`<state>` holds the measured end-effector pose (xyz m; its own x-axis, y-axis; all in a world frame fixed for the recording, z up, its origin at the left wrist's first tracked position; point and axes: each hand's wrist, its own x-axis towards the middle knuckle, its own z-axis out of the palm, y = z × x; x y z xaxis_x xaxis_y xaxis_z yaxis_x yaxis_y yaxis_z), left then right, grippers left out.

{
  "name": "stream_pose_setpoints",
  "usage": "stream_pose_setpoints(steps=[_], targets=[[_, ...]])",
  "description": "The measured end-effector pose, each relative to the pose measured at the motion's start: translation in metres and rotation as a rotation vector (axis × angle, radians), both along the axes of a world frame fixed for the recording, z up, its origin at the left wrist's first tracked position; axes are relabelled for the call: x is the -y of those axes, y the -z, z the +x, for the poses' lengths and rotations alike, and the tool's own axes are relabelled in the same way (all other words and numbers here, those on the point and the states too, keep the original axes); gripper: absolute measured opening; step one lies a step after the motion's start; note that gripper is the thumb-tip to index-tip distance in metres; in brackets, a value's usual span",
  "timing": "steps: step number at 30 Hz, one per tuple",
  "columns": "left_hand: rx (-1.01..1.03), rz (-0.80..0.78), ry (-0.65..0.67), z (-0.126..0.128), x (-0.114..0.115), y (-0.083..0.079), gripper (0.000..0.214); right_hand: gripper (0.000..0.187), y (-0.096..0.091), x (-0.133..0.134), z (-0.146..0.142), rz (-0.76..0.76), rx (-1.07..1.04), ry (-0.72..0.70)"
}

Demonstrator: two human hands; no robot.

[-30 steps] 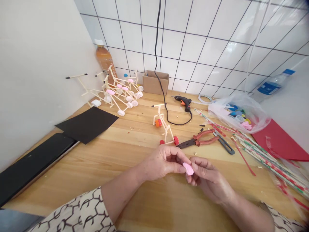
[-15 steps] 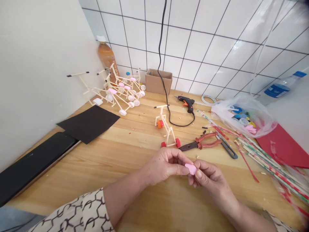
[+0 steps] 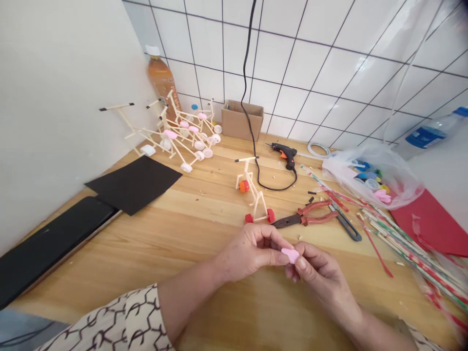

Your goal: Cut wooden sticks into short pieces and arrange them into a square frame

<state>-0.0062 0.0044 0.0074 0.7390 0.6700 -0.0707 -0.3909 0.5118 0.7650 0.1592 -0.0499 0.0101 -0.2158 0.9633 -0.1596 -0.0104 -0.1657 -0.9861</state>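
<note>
Together, left hand (image 3: 248,254) and right hand (image 3: 323,280) pinch small pink curved piece (image 3: 290,255) between narrowed fingers (image 3: 300,263), above wooden worktop (image 3: 256,312).

Around the hands (image 3: 288,258) on the wooden counter (image 3: 256,312), pliers (image 3: 305,219) at twelve, glue gun (image 3: 287,156) beyond them, straw models (image 3: 183,136) at eleven, plastic bag (image 3: 373,178) at two, loose straws (image 3: 413,248) at three

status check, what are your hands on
Left hand, right hand: pinching pink piece between their fingers. Red-handled pliers just beyond, not touching.
</note>
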Motion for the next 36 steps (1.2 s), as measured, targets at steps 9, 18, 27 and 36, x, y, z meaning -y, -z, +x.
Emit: stream_pose_setpoints(steps=[9, 18, 27, 36], targets=[[-0.074, -0.004, -0.044, 0.000, 0.001, -0.001, 0.012, 0.024, -0.003, 0.002, 0.003, 0.112, 0.105, -0.044], [-0.180, 0.052, -0.087, 0.000, 0.003, -0.004, 0.014, 0.018, -0.001, 0.004, 0.002, 0.299, 0.337, -0.011], [-0.328, 0.542, -0.206, -0.006, 0.004, -0.012, 0.012, 0.014, -0.002, 0.005, 0.002, 0.325, 0.287, -0.071], [-0.343, 0.702, -0.242, -0.009, 0.004, -0.010, 0.012, 0.014, -0.002, 0.006, 0.002, 0.324, 0.284, -0.087]])
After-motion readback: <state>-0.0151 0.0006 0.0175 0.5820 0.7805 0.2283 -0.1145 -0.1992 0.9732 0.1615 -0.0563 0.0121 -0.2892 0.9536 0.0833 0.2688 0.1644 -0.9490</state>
